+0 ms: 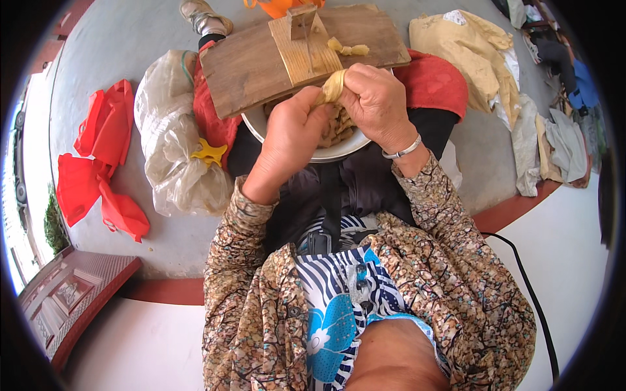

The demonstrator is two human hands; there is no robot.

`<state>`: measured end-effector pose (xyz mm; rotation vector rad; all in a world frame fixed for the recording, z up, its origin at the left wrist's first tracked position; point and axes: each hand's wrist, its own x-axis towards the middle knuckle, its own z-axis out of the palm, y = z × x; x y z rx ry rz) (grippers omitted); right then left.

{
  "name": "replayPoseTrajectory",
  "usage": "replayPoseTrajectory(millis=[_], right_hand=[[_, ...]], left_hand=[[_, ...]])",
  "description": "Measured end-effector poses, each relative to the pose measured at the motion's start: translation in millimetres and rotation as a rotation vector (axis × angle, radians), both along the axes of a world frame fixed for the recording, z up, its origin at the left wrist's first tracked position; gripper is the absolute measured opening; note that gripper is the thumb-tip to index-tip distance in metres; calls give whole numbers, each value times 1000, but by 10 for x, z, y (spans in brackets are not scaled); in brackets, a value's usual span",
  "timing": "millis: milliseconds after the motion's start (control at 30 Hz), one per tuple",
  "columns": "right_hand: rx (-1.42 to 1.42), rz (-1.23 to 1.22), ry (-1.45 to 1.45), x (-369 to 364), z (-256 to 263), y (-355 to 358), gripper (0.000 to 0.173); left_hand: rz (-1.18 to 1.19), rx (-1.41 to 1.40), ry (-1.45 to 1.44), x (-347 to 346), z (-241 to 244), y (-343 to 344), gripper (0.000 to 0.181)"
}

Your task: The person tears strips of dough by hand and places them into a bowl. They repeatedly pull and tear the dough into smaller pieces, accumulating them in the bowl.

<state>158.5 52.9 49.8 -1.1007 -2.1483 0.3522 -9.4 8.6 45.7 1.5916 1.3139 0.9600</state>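
Note:
Both hands meet over a white-rimmed basin (342,151) on my lap. Between my left hand (296,124) and my right hand (374,100) is a pale yellow, folded strip (334,87), pinched at both ends; its material is hard to tell. Several brown, short pieces (340,128) lie in the basin below, partly hidden by my hands. A brown wooden board (244,73) spans the basin's far side. Fixed on it is a lighter wood plate (292,56) with an upright wooden block (301,23). A knotted yellow strip (348,48) rests on the board to the right.
To the left stands a tied clear plastic bag (168,132), with a yellow clip-like piece (210,152) at its side. Red bags (105,161) lie on the grey floor beyond. On the right are a tan woven sack (459,58) and crumpled sacks (528,146). An orange container (288,7) is ahead.

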Motion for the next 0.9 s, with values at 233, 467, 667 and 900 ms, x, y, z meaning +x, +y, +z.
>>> replayPoseTrajectory(millis=[233, 467, 667, 900], right_hand=[[-1251, 175, 854, -7, -505, -358, 30], [-1560, 233, 1310, 53, -580, -402, 20], [-894, 42, 843, -73, -453, -369, 12], [-112, 67, 284, -60, -315, -331, 6]], left_hand=[[6, 538, 509, 3, -251, -185, 33], [-65, 345, 123, 42, -365, -102, 32], [-25, 180, 100, 129, -87, -83, 18], [116, 60, 187, 226, -204, -14, 20]])
